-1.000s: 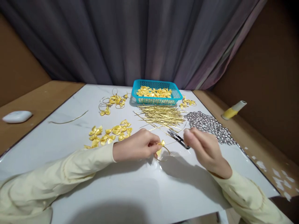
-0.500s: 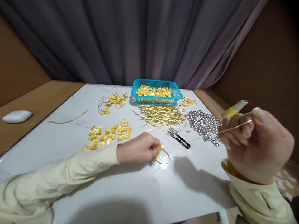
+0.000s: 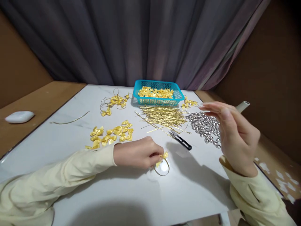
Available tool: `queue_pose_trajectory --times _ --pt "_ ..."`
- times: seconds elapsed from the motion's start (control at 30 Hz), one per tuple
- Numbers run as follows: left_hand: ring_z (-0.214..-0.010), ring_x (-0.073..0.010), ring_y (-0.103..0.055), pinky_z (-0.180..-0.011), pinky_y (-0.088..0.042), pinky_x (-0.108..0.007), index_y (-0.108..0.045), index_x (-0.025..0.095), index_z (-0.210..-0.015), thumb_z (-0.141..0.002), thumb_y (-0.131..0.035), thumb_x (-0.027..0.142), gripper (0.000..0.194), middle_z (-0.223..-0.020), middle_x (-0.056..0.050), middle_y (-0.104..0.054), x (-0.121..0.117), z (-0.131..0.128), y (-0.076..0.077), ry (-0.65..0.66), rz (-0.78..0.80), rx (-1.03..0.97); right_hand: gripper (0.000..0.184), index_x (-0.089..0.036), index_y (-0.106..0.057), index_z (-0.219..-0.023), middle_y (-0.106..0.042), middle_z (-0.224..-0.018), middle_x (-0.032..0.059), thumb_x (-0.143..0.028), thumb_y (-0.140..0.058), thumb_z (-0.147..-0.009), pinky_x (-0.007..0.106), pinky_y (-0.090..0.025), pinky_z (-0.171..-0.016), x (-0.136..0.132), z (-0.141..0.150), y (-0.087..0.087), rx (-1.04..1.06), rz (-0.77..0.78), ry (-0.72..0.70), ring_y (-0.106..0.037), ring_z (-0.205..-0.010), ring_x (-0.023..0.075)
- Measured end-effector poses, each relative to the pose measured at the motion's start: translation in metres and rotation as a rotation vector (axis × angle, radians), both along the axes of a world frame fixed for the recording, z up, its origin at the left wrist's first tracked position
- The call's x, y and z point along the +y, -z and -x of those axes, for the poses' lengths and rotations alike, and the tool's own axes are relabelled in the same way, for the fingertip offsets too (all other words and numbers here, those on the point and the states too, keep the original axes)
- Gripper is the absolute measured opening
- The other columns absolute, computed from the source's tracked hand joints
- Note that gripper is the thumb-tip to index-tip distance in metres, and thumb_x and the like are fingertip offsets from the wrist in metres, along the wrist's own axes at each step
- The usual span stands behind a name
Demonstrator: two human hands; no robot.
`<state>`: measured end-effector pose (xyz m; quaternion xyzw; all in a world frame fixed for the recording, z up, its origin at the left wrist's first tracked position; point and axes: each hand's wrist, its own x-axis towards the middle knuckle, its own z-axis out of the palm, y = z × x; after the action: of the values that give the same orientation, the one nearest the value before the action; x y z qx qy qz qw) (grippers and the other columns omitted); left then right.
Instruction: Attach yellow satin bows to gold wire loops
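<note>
My left hand (image 3: 138,155) rests on the white table (image 3: 58,138), fingers pinched on a small yellow ribbon bow with a gold cord loop (image 3: 161,163) hanging from it. My right hand (image 3: 231,135) is raised above the table at the right, over the edge of a pile of silver bells (image 3: 205,125). Its fingers are stretched out and nothing shows in them. Black thread snips (image 3: 181,141) lie between the two hands.
A blue basket (image 3: 157,101) of yellow bows stands at the back, with a heap of gold cords (image 3: 162,116) in front of it. Loose yellow bows (image 3: 110,135) and finished looped bows (image 3: 114,102) lie left. A white case (image 3: 19,116) sits far left, a yellow-and-white tube (image 3: 243,106) behind my right hand.
My right hand pulled a gold cord out to the right, drawing the loop at the bow tight, then let go and spread its fingers. My left hand kept hold of the bow.
</note>
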<state>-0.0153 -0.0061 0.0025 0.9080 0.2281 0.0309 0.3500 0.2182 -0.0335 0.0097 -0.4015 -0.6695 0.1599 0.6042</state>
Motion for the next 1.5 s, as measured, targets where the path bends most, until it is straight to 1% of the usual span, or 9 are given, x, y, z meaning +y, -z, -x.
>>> queue_pose_trajectory --times 0.1,0.17,0.23,0.3,0.5,0.93,1.2,1.37,1.5 --pt "-0.044 -0.0066 -0.039 -0.047 -0.03 -0.017 -0.05 0.015 -0.06 -0.079 -0.041 0.008 0.022 -0.051 0.003 -0.047 -0.003 -0.001 -0.008 0.017 -0.019 0.004 0.025 -0.021 -0.056 -0.092 -0.055 -0.103 0.008 -0.025 -0.032 -0.091 0.039 -0.046 -0.076 0.005 0.004 -0.006 0.205 0.076 -0.112 -0.056 -0.094 0.0202" --pt "-0.045 -0.0071 -0.039 -0.046 -0.03 -0.017 -0.052 0.015 -0.062 -0.079 -0.041 0.009 0.022 -0.051 0.003 -0.046 -0.005 -0.002 -0.012 0.018 -0.008 -0.006 0.028 -0.02 -0.053 -0.08 -0.055 -0.086 0.0052 -0.025 -0.029 -0.092 0.034 -0.048 -0.065 0.004 0.005 -0.008 0.282 0.194 -0.257 -0.057 -0.072 0.0147" --pt "-0.044 -0.0073 -0.038 -0.046 -0.029 -0.018 -0.053 0.015 -0.062 -0.08 -0.042 0.009 0.021 -0.05 0.003 -0.044 -0.007 -0.003 -0.013 0.013 -0.009 -0.015 0.032 -0.019 -0.048 -0.072 -0.049 -0.069 0.0015 -0.027 -0.026 -0.094 0.028 -0.044 -0.052 0.0 0.009 -0.006 0.235 0.321 -0.365 -0.048 -0.051 0.0102" --pt "-0.044 -0.0074 -0.037 -0.046 -0.029 -0.018 -0.053 0.015 -0.063 -0.08 -0.042 0.01 0.021 -0.05 0.003 -0.044 -0.007 -0.003 -0.014 0.016 -0.019 -0.01 0.033 -0.018 -0.047 -0.073 -0.046 -0.061 0.0003 -0.03 -0.025 -0.094 0.027 -0.039 -0.048 -0.005 0.017 0.0 0.023 0.412 -0.367 -0.044 -0.049 0.0104" --pt "-0.046 -0.0076 -0.043 -0.048 -0.03 -0.017 -0.055 0.015 -0.066 -0.079 -0.043 0.01 0.019 -0.051 0.003 -0.046 -0.006 -0.001 -0.017 0.034 -0.038 0.059 0.027 -0.018 -0.039 -0.069 -0.047 -0.071 0.0012 -0.039 -0.051 -0.082 0.025 -0.038 -0.055 -0.013 0.042 0.025 -0.589 0.369 -0.399 -0.044 -0.06 0.0111" --pt "-0.047 -0.0064 -0.047 -0.049 -0.033 -0.014 -0.055 0.014 -0.064 -0.079 -0.045 0.009 0.019 -0.054 0.002 -0.055 -0.003 0.0 -0.017 0.015 0.084 0.064 0.007 -0.016 -0.048 -0.079 -0.053 -0.068 0.0008 -0.014 -0.043 -0.084 0.02 -0.035 -0.05 -0.013 0.038 0.029 -0.744 0.245 -0.604 -0.044 -0.053 0.0087" --pt "-0.052 -0.0066 -0.051 -0.052 -0.035 -0.014 -0.059 0.013 -0.073 -0.084 -0.044 0.016 0.019 -0.063 0.0 -0.062 -0.001 0.002 -0.018 0.008 0.172 0.103 0.02 -0.018 -0.039 -0.064 -0.058 -0.066 -0.0005 -0.012 -0.05 -0.079 0.02 -0.036 -0.048 -0.008 0.036 0.036 -0.536 0.404 -0.583 -0.049 -0.053 0.0081" --pt "-0.048 -0.0057 -0.042 -0.046 -0.031 -0.015 -0.059 0.014 -0.074 -0.085 -0.045 0.028 0.023 -0.059 0.002 -0.056 0.002 0.003 -0.018 -0.024 0.275 0.116 0.034 -0.021 -0.023 -0.061 -0.06 -0.075 0.0015 -0.013 -0.05 -0.079 0.02 -0.044 -0.047 -0.006 0.037 0.036 -0.266 0.642 -0.723 -0.055 -0.054 0.0079" --pt "-0.05 -0.0065 -0.041 -0.047 -0.031 -0.016 -0.06 0.013 -0.074 -0.086 -0.042 0.04 0.035 -0.057 0.003 -0.05 0.006 0.001 -0.019 -0.068 0.361 0.141 0.035 -0.021 -0.023 -0.059 -0.059 -0.07 0.0006 -0.011 -0.051 -0.077 0.02 -0.045 -0.047 -0.005 0.037 0.032 -0.185 0.692 -0.739 -0.058 -0.056 0.0094"
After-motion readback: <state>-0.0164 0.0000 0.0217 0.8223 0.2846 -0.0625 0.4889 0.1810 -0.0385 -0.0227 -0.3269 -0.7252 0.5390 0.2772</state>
